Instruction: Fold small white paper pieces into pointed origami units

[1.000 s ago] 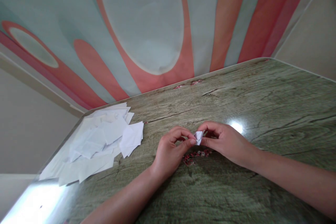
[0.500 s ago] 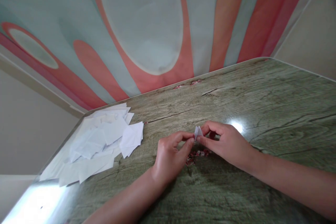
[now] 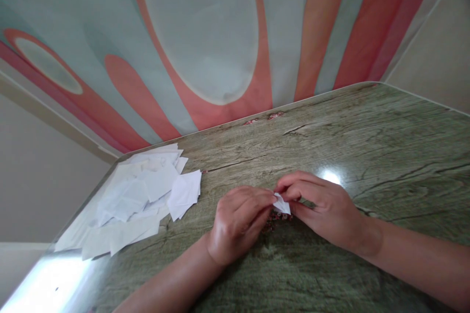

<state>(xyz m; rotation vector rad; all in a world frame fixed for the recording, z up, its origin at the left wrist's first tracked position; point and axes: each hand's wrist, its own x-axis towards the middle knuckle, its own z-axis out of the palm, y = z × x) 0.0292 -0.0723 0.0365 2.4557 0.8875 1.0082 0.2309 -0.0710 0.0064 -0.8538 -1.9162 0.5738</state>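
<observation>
A small folded piece of white paper (image 3: pixel 282 204) is held between my two hands above the table, its pointed end tipped toward me. My left hand (image 3: pixel 240 222) pinches its left edge, fingers pressed together. From the right, my right hand (image 3: pixel 321 203) grips the paper with thumb and fingertips. Just beneath the paper, a reddish floral patch (image 3: pixel 270 225) shows on the tabletop, partly covered by my fingers. The fingertips hide some of the paper's folds.
Loose white paper sheets (image 3: pixel 127 200) lie in a spread pile at the table's left side. A smaller stack of paper squares (image 3: pixel 185 193) sits at its right edge. Behind the wood-patterned table (image 3: pixel 348 132) stands a wall with a coloured mural (image 3: pixel 198 34).
The folded paper has turned from standing point-up to tilting point-down toward me. My left hand has rolled over so its back faces up, and my right fingers have shifted around the paper.
</observation>
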